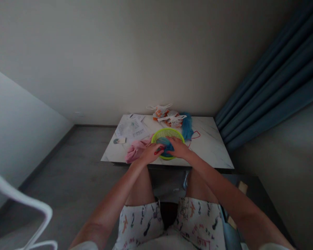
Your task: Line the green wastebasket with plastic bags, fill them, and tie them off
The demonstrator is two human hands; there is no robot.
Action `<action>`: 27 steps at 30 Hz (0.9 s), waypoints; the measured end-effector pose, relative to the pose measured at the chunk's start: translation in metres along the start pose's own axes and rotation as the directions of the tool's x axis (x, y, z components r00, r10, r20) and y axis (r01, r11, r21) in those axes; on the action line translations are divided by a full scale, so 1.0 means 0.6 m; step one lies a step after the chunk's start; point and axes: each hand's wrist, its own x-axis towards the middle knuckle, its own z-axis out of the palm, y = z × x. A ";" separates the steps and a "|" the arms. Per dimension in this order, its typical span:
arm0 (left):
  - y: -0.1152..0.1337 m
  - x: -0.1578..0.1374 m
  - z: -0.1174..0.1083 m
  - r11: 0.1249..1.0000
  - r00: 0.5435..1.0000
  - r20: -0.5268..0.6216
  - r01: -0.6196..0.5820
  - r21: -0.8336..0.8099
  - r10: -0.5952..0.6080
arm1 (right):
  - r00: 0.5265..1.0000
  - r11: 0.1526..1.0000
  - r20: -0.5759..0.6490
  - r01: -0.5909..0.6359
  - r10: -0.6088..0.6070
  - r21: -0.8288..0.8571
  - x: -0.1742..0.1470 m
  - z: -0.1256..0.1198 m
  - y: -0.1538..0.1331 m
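A yellow-green plastic basket stands at the front middle of the table, with a soft-looking blue bundle inside. My left hand is at the basket's left front rim, its fingers closed around a small red item whose kind is too small to make out. From the right, my right hand reaches over the rim. Its fingers and thumb curve around part of the blue bundle. Pink cloth lies crumpled just left of the basket, partly behind my left hand.
The white marble-patterned table stands against the wall. On it are papers, a small card, white-and-orange plastic bags, blue material and a red cord. A blue curtain hangs on the right.
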 end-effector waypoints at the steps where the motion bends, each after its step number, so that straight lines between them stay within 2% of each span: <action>1: 0.004 0.004 0.002 1.000 1.000 0.014 0.002 -0.011 -0.002 | 0.996 0.995 0.067 -0.056 0.062 -0.088 0.007 0.016 -0.015; 4: 0.007 0.004 0.000 0.999 1.000 0.008 0.018 -0.048 -0.017 | 0.955 0.954 0.170 -0.205 0.244 -0.219 0.027 0.044 -0.041; 6: 0.002 -0.010 -0.005 0.999 0.998 -0.052 0.027 -0.037 -0.029 | 0.946 0.953 0.195 -0.220 0.260 -0.208 0.041 0.043 -0.044; 8: -0.011 -0.033 -0.008 0.999 0.987 -0.154 0.038 -0.010 -0.039 | 0.953 0.962 0.187 -0.203 0.237 -0.185 0.057 0.021 -0.038; 10: -0.028 -0.057 -0.007 0.998 0.958 -0.281 0.055 -0.012 -0.056 | 0.968 0.970 0.152 -0.173 0.199 -0.171 0.080 -0.021 -0.028; 13: -0.049 -0.082 0.003 0.993 0.901 -0.419 0.095 -0.067 -0.114 | 0.997 0.993 0.023 -0.066 0.068 -0.094 0.137 -0.116 -0.017; 15: -0.054 -0.087 0.008 0.987 0.885 -0.437 0.125 -0.100 -0.157 | 0.997 0.999 -0.078 0.010 -0.013 -0.046 0.187 -0.189 -0.019; 20: -0.059 -0.081 0.007 0.977 0.902 -0.377 0.176 -0.122 -0.210 | 0.961 0.990 -0.240 0.122 -0.136 -0.075 0.319 -0.349 -0.071; 22: -0.067 -0.076 0.006 0.970 0.895 -0.381 0.180 -0.162 -0.230 | 0.938 0.990 -0.321 0.109 -0.133 -0.092 0.366 -0.392 -0.103; 25: -0.083 -0.068 0.008 0.941 0.869 -0.397 0.194 -0.277 -0.296 | 0.890 0.993 -0.446 0.053 -0.095 -0.105 0.431 -0.432 -0.144; 27: -0.091 -0.064 0.010 0.922 0.857 -0.397 0.198 -0.333 -0.328 | 0.897 0.992 -0.440 -0.014 -0.044 -0.128 0.471 -0.442 -0.160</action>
